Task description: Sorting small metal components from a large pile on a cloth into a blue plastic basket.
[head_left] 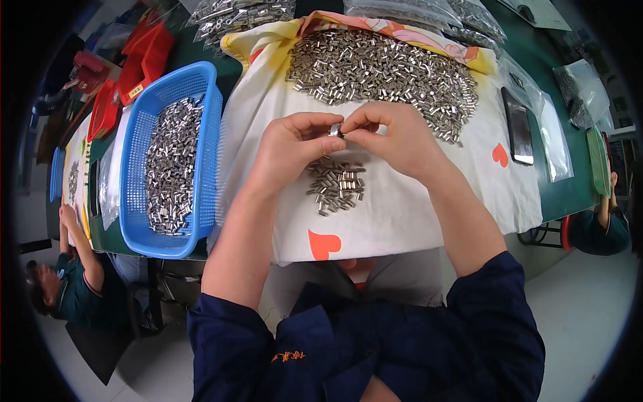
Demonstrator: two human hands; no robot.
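Observation:
Over a white cloth point(395, 214), my left hand point(288, 145) pinches short, shiny metal cylinders point(336, 129) between thumb and fingertips; how many is hidden. My right hand point(395, 136) meets it from the other side, its thumb and forefinger closed at the same pieces. Whether it holds a separate piece cannot be told. Just below my fingers lies a small heap of metal cylinders point(336, 187). A far larger heap of the same cylinders point(382, 70) spreads across the back of the cloth, beyond both hands.
Left of the cloth stands a blue plastic basket point(213, 144) holding many metal cylinders. Red bins point(146, 57) sit behind it. A phone point(517, 126) and plastic bags point(556, 137) lie at the right. Bagged metal parts point(244, 17) line the back. Other people sit at left point(80, 281) and right point(603, 231).

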